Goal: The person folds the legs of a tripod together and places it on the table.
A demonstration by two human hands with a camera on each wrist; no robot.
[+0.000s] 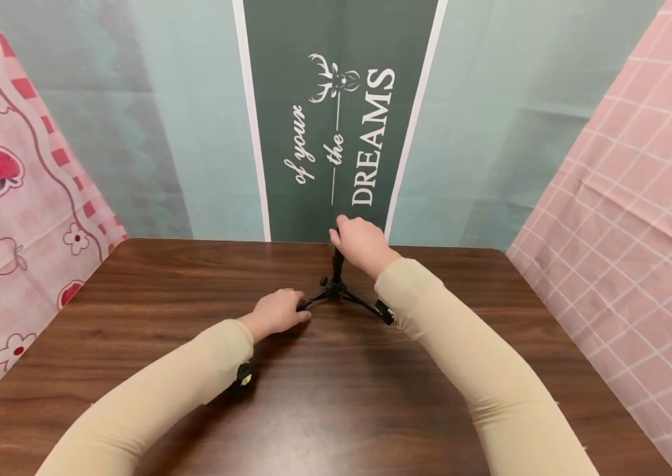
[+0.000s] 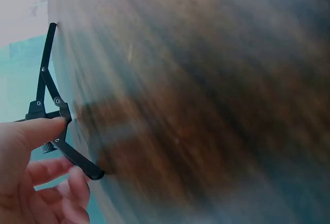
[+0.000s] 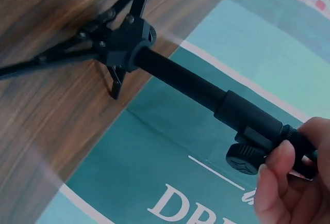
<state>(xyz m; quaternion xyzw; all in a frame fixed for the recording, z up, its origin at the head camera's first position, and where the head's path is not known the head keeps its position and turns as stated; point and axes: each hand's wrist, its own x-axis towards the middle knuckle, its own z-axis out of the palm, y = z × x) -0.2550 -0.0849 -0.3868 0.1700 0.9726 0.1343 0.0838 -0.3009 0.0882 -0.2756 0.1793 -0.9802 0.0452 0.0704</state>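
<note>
A black tripod stand [image 1: 336, 287] stands on the table near its back edge, legs spread and its pole [image 3: 180, 79] upright. My right hand [image 1: 366, 246] grips the top of the pole; in the right wrist view its thumb and fingers close round the top fitting, next to a ribbed knob [image 3: 245, 158]. Low at the left, my left hand [image 1: 273, 311] holds the end of one leg [image 1: 315, 299] between thumb and fingers. The left wrist view has the fingers [image 2: 77, 185] curled by a leg [image 2: 80, 160]; their exact contact is partly hidden.
The dark wood table [image 1: 336, 396] runs back to a green and blue curtain [image 1: 336, 26] with white lettering. Pink patterned cloth [image 1: 8, 198] hangs on the left, and pink checked cloth [image 1: 639, 198] on the right. Small dark devices [image 1: 243, 375] sit at both wrists.
</note>
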